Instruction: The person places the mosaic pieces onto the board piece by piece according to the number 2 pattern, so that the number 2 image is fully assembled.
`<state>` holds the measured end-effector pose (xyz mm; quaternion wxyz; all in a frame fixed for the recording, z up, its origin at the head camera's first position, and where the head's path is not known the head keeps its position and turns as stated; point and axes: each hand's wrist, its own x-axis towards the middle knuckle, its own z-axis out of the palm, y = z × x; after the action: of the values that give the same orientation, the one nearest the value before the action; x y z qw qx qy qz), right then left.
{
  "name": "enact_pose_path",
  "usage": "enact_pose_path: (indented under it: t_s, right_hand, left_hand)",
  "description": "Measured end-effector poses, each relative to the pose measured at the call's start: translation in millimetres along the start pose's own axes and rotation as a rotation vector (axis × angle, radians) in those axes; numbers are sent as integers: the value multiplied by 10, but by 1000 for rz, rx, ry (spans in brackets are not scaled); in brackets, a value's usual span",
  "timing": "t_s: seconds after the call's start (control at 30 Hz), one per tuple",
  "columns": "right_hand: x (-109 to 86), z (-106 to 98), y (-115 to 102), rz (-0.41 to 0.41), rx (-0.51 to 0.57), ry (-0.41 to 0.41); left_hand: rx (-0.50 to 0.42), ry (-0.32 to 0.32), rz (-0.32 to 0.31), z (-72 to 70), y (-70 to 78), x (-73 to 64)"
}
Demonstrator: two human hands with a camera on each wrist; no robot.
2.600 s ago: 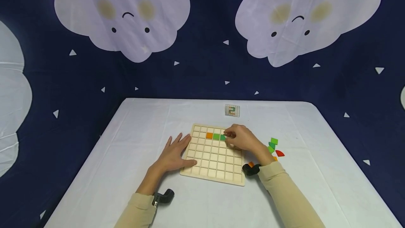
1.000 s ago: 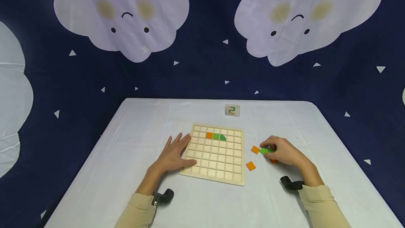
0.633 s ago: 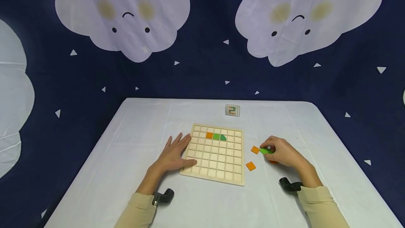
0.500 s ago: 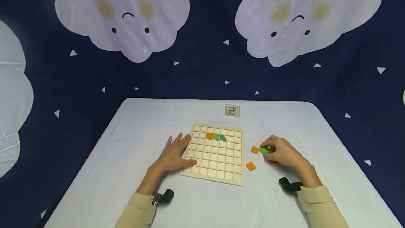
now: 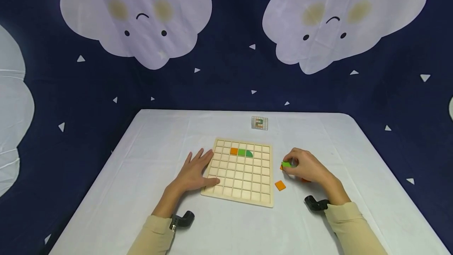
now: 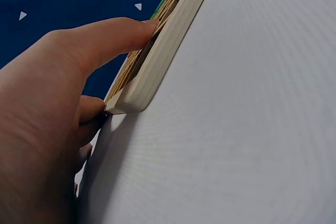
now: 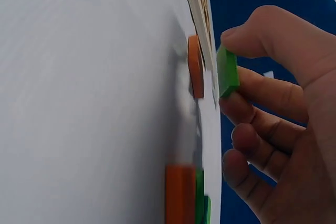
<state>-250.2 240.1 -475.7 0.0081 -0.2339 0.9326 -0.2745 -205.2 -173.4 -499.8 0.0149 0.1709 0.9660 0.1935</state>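
My right hand (image 5: 306,165) pinches a light green square tile (image 5: 286,164) between thumb and fingers, just right of the wooden grid board (image 5: 238,200). In the right wrist view the green tile (image 7: 228,72) is held up off the table. My left hand (image 5: 194,171) lies spread at the board's left edge, its thumb on the grid and its fingers along the side. One row near the board's far edge bears an orange square (image 5: 234,151), a light green square (image 5: 242,152) and a dark green quarter-round tile (image 5: 249,154), side by side.
An orange tile (image 5: 280,185) lies right of the board. Another orange tile (image 7: 195,66) sits partly under my right hand. More orange and green pieces show low in the right wrist view. Beyond the board lies a small pattern card (image 5: 260,123) on the white tabletop (image 5: 170,137).
My right hand left the board, went to the loose pieces at right and took a green tile. It has since lifted it and moved left toward the board. The left hand stayed put.
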Motion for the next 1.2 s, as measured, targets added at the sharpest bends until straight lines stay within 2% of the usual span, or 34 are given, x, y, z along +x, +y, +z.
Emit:
enact_pose_path:
  t_s: [0.17, 0.5, 0.87, 1.2]
  right_hand:
    - [101, 66, -96, -30, -45, -7]
    - [327, 192, -295, -100, -42, -7]
    - [569, 367, -547, -105, -93, -19]
    - [652, 451, -715, -124, -129, -31]
  left_hand:
    - [-5, -1, 0, -1, 1, -6]
    - [-1, -1, 0, -27, 10, -8]
    - [-9, 7, 7, -14, 15, -17]
    - [-6, 15, 11, -16, 1, -15]
